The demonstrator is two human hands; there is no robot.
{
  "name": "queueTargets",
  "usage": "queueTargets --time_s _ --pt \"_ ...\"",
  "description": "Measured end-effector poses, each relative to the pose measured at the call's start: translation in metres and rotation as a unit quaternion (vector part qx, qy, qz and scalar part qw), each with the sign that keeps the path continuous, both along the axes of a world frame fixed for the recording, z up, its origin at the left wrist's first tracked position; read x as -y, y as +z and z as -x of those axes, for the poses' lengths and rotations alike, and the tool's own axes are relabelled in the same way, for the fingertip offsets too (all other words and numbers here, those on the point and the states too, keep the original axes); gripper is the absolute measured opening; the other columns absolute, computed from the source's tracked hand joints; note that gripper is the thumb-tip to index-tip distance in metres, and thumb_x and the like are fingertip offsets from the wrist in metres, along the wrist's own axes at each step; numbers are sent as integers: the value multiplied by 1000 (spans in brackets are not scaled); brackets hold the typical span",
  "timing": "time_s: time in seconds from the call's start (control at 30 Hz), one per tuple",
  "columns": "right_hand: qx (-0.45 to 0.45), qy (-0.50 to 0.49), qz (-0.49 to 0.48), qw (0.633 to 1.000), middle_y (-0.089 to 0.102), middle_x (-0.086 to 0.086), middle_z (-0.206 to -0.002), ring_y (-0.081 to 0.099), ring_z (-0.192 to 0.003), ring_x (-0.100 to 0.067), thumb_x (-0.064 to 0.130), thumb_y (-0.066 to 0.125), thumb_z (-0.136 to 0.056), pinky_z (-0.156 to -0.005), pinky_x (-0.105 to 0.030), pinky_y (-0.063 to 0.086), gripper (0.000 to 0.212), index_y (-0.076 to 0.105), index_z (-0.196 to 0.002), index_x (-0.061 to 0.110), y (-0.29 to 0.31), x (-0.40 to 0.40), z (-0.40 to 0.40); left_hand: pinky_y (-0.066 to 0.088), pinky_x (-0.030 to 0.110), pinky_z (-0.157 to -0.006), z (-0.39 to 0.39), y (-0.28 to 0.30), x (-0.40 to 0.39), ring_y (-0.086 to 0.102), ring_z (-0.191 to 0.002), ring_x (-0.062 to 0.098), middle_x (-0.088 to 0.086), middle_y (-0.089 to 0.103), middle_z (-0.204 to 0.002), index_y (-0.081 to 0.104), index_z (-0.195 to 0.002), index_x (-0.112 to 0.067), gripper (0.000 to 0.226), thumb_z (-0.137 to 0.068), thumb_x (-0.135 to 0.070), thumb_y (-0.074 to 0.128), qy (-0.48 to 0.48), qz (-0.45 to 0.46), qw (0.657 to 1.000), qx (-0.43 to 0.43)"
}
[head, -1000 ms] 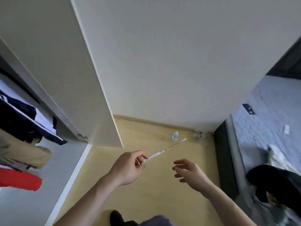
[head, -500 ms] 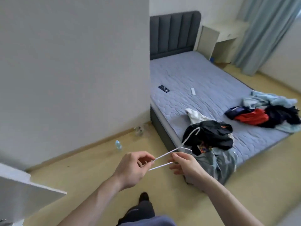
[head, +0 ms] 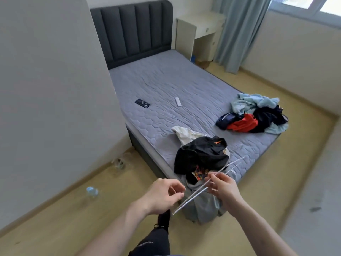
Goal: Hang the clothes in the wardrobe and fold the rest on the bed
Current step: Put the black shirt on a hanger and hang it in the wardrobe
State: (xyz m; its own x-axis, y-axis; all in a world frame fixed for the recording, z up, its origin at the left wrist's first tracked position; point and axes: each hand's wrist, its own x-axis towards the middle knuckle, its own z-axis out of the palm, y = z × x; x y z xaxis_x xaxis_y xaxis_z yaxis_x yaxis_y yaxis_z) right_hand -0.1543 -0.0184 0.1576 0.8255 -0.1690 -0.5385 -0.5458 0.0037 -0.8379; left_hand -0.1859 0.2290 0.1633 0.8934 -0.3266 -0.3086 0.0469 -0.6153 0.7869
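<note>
A thin white wire hanger (head: 195, 194) slants across the space between my hands, above the floor at the bed's near corner. My right hand (head: 224, 189) pinches it near its middle. My left hand (head: 163, 195) has curled fingers just above the hanger's lower end; whether it grips the wire is unclear. Behind the hanger, a black garment (head: 201, 154) is heaped on the grey bed (head: 166, 85), over a white one (head: 184, 133). A grey garment (head: 203, 206) hangs off the bed's edge. A second heap of clothes (head: 252, 117) in blue, red and black lies further right.
A phone (head: 142, 103) and a white remote (head: 178, 101) lie mid-mattress. On the wooden floor to the left sit a water bottle (head: 92, 191) and some clutter by the wall. A desk (head: 201, 24) and curtain (head: 238, 34) stand beyond the bed. My foot (head: 164, 218) is below my hands.
My view swung right from the open wardrobe to the bed. My right hand reached the hanger and took hold; the hanger's lower end now sticks out below my left hand.
</note>
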Motion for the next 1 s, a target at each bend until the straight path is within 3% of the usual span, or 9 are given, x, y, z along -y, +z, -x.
queueTargets --time_s 0.17,0.4,0.5,0.6,0.7,1.0 --pt "-29 -15 64 997 76 -11 -87 65 -70 -19 10 58 -105 -64 -31 55 20 73 -93 6 -24 28 -74 55 19 -82 -75 -36 -27 65 -88 -6 -25 70 -95 73 -105 -38 15 -93 -43 65 30 -40 997 -52" --pt "-56 -52 114 991 74 -5 -80 66 -66 -16 14 55 -106 -64 -29 55 24 77 -96 15 -43 70 -140 51 20 -86 -184 -84 -25 65 -96 2 -18 71 -108 72 -108 -33 19 -91 -37 66 -12 -127 985 -120" --pt "-62 -72 122 988 72 -1 -76 68 -69 -16 17 54 -107 -69 -34 57 25 77 -97 18 -47 95 -155 53 27 -90 -233 -102 3 66 -98 8 -13 71 -114 70 -107 -36 20 -88 -38 66 -51 -152 978 -131" --pt "-67 -96 129 985 70 -2 -76 71 -72 -16 18 52 -108 -70 -34 58 25 76 -101 20 -48 122 -170 48 24 -88 -273 -115 36 65 -101 9 -10 70 -120 71 -110 -35 24 -87 -35 66 -81 -172 973 -128" --pt "-71 -109 131 983 65 -3 -74 69 -70 -18 17 51 -108 -64 -32 57 25 75 -102 18 -52 147 -189 49 26 -94 -303 -128 71 64 -114 16 -6 65 -129 71 -116 -33 30 -87 -32 65 -105 -196 966 -132" --pt "-100 -60 104 988 60 -4 -73 61 -65 -19 15 49 -108 -61 -31 56 26 74 -106 19 -97 233 -276 50 36 -101 -376 -176 184 60 -121 24 -6 45 -145 66 -123 -31 34 -89 -27 61 -79 -218 957 -177"
